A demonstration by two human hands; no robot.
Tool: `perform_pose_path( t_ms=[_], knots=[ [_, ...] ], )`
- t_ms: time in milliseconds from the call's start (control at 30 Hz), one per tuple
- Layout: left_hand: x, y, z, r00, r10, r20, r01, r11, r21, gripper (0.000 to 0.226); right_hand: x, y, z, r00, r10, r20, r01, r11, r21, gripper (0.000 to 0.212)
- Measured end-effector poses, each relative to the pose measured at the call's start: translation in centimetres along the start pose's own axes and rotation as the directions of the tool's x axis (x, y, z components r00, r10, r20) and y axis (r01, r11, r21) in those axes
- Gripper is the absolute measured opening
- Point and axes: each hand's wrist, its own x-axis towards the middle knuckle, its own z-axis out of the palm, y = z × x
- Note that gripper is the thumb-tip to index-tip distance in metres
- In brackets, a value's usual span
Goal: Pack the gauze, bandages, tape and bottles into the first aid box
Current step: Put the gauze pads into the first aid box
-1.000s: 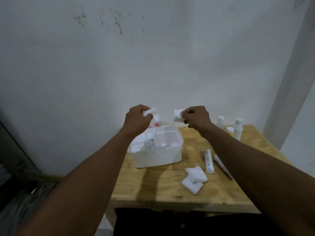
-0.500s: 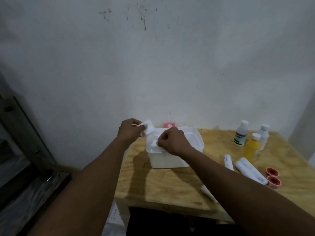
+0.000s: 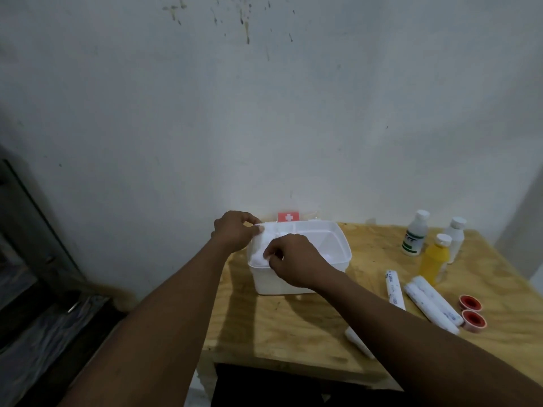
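Note:
The white first aid box (image 3: 342, 252) stands open on the wooden table (image 3: 293, 327), its lid with a red cross label (image 3: 288, 217) leaning against the wall. My left hand (image 3: 235, 230) pinches a white gauze piece (image 3: 260, 243) at the box's left rim. My right hand (image 3: 293, 259) grips the same gauze lower down, inside the box's left compartment. Right of the box lie three rolled bandages (image 3: 430, 301), two red tape rolls (image 3: 471, 312) and three bottles: a white one with a green label (image 3: 415, 235), a yellow one (image 3: 435, 259), a plain white one (image 3: 454, 239).
Another white gauze pack (image 3: 360, 342) lies near the table's front edge, partly behind my right forearm. The wall rises right behind the table. A dark frame and clutter fill the floor at the left.
Both hands have dropped from above the box to its left rim. The right hand has come over to the left, and both now hold gauze at the left compartment. The camera has turned left.

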Motion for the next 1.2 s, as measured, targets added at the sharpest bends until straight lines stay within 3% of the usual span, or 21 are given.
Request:
perform_pose_path(
  t_ms=[133, 200, 433, 667, 800, 933, 1200],
  knots=[
    [0.0, -0.3, 0.3, 0.999, 0.049, 0.019, -0.050, 0.994, 0.095, 0.008, 0.0, 0.2, 0.2, 0.997, -0.044, -0.071, 0.031, 0.984, -0.174, 0.027],
    [0.1, -0.4, 0.7, 0.998, 0.054, 0.040, -0.058, 0.992, 0.115, 0.021, -0.1, 0.2, 0.3, 0.995, -0.078, -0.066, 0.061, 0.970, -0.234, 0.031],
    [-0.3, -0.5, 1.7, 0.995, 0.070, 0.068, -0.079, 0.987, 0.142, 0.035, 0.0, 0.5, 0.5, 0.996, -0.088, -0.011, 0.082, 0.962, -0.259, 0.035],
    [-1.2, 0.3, 1.2, 0.994, 0.113, 0.010, -0.113, 0.982, 0.153, 0.032, -0.1, 1.1, -0.3, 0.997, -0.077, -0.029, 0.072, 0.988, -0.135, 0.029],
    [-1.7, 1.7, 0.8, 0.981, 0.171, -0.095, -0.153, 0.972, 0.179, 0.032, -0.4, 2.4, -2.2, 0.981, -0.054, -0.188, 0.059, 0.998, 0.021, 0.022],
    [-3.2, 4.0, 1.0, 0.947, 0.293, -0.133, -0.259, 0.939, 0.227, 0.031, -1.5, 4.1, -6.4, 0.967, 0.058, -0.247, -0.033, 0.994, 0.103, 0.011],
    [-7.6, 9.8, 4.8, 0.851, 0.519, -0.080, -0.491, 0.840, 0.230, 0.015, -6.4, 10.7, -12.0, 0.932, 0.302, -0.201, -0.309, 0.951, -0.002, 0.012]
  ],
)
